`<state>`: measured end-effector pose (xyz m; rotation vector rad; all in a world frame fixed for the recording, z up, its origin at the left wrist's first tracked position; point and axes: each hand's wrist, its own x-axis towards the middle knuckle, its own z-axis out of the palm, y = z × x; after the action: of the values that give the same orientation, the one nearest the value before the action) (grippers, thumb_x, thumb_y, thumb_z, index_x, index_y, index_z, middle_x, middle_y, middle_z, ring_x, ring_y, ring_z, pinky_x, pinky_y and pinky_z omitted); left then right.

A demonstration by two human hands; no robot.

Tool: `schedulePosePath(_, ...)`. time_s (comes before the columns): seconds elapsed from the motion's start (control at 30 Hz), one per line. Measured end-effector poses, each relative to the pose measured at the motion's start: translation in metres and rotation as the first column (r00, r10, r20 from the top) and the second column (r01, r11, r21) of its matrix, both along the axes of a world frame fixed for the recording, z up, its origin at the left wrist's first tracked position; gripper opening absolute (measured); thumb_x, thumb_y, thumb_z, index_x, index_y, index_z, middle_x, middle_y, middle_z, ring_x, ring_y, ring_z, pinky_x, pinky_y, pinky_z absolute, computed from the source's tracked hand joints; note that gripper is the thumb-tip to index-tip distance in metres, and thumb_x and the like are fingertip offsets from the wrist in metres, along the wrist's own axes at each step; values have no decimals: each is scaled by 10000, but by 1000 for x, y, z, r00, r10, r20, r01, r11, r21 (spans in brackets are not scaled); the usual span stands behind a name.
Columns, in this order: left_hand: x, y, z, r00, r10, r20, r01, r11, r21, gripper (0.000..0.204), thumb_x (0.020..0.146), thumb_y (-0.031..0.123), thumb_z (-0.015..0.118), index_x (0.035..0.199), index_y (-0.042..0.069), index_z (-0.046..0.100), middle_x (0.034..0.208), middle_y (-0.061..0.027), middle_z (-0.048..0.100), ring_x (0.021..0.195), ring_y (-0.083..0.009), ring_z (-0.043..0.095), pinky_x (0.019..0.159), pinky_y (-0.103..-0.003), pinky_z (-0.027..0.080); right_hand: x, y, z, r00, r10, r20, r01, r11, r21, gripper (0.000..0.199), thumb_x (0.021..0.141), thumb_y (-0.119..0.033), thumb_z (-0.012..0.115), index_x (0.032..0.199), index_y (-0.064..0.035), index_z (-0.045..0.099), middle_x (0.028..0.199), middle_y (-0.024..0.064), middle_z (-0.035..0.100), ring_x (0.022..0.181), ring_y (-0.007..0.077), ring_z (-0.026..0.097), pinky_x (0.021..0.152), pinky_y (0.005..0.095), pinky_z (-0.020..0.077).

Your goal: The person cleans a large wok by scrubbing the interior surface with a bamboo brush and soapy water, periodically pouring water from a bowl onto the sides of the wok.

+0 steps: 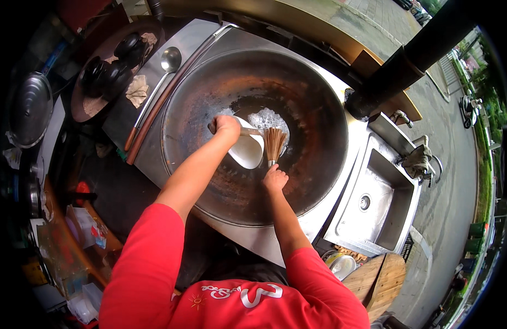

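I am looking down from my own head at a very large, dark, round wok [314, 131] set into a steel counter [155, 148]. It fills the middle of the view.

My left hand [227, 126] reaches in from seven o'clock and is closed around the handle of a white scoop [249, 148], which hangs tilted just left of the wok's centre. My right hand [275, 179] comes in from six o'clock and is wrapped tightly round the stem of a small bamboo brush [275, 143]. The bristles point up toward twelve o'clock and touch the bottom of the wok, right beside the scoop. Just above the brush, at the wok's centre, lies a small patch of white foam [267, 118].

Both my arms wear red sleeves [149, 257].

At three to four o'clock from the wok, a steel sink [382, 192] is sunk into the same counter, with a tap [423, 156] at its far edge. At ten o'clock, a long-handled steel ladle [169, 59] lies along the counter's rim. Beyond it, at about eleven o'clock, a round wooden board [92, 104] holds dark objects I cannot make out. A metal lid [30, 109] sits far out at nine o'clock. A wooden chopping board [377, 279] lies at five o'clock.
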<state>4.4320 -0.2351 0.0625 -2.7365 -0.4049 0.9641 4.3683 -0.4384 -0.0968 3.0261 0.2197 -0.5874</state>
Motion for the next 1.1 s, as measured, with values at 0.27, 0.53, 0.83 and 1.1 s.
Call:
schedulePosePath(0.27,-23,51,-10,930,336,152,-251,878,-407,371,892,273,531,1179,38,543,1180,-173,606,1090,-343,582,889,-433,476,53,-89,72,978,197,-66,-184,969,168,584,837,-269,575,1361,-135,354,1109,203,511,888,365,640,719,433,535)
schedulePosePath(0.53,14,22,-31,983,181,-16,-165,853,-496,363,774,252,578,984,-42,612,901,-224,664,861,-342,657,722,-409,512,5,-48,145,817,551,-170,-535,834,135,580,855,-140,475,1370,-397,404,1120,210,521,830,325,664,712,401,546)
schedulePosePath(0.83,15,20,-12,846,487,-218,-498,573,-651,335,861,291,549,799,-37,579,570,-125,544,404,-237,500,382,-393,377,27,36,36,925,112,-363,32,929,370,667,813,-261,598,1403,-415,327,1117,137,635,1011,305,619,874,416,487)
schedulePosePath(1.1,-16,39,-19,708,655,-264,-590,344,-731,366,827,229,482,1089,-15,560,673,-103,578,498,-181,531,431,-359,417,62,10,44,993,38,-109,-5,959,284,587,809,-258,573,1351,-418,414,981,166,669,903,314,656,786,427,522)
